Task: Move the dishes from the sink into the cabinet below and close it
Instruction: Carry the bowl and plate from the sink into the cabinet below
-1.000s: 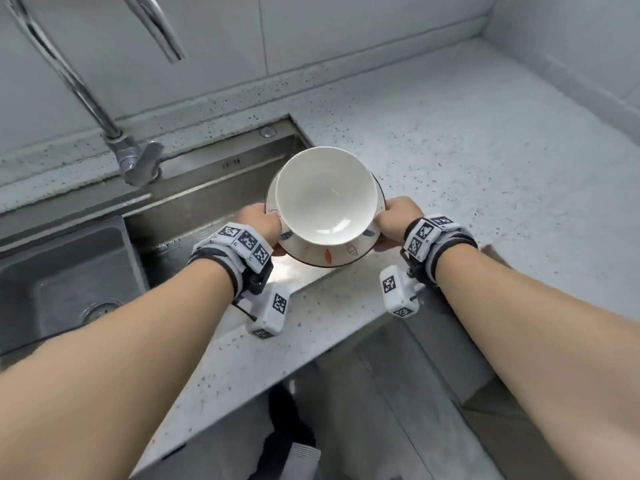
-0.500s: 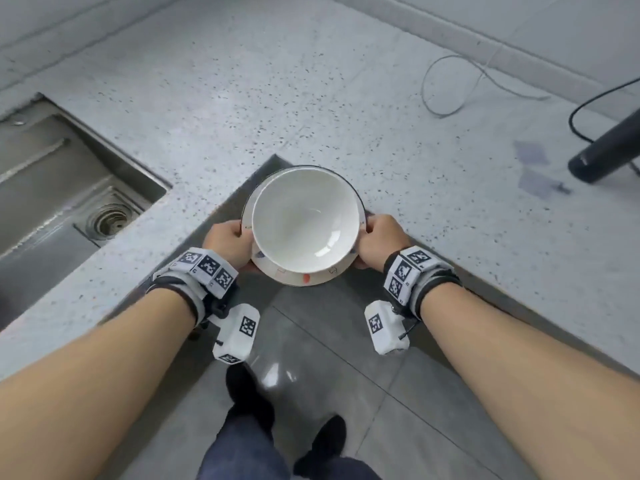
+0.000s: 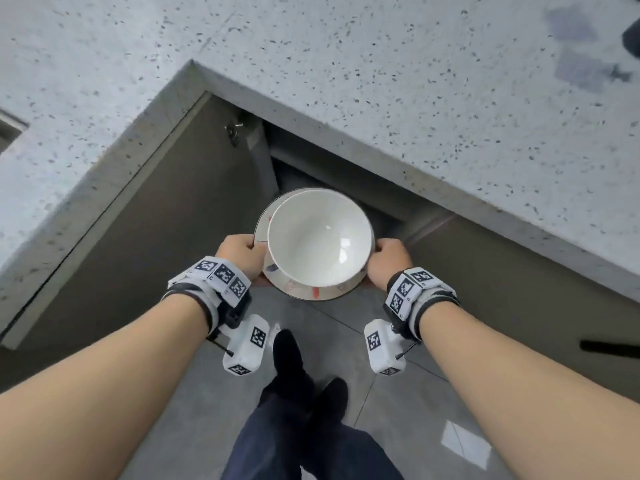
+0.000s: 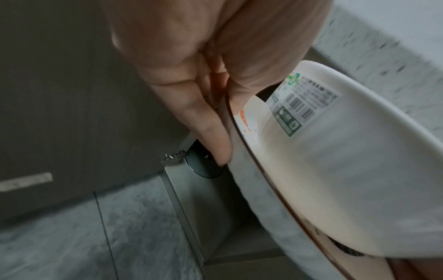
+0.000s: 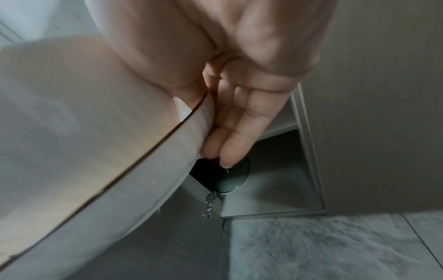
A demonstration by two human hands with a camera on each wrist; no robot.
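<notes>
head view: white bowl (image 3: 320, 237) sits on a plate (image 3: 313, 295) with a dark rim and small coloured motifs, both carried low over the grey floor (image 3: 214, 403), in front of the open cabinet (image 3: 332, 174) below the speckled tabletop (image 3: 415, 81). left hand (image 3: 240, 254) grip is closed on the plate's left edge, right hand (image 3: 388, 259) grip on its right edge. left wrist view: a barcode sticker (image 4: 299, 106) on the bowl's outer wall.

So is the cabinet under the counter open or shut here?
Open. The cabinet door is swung out to the left, and the dark cabinet opening shows behind the bowl under the counter.
</notes>
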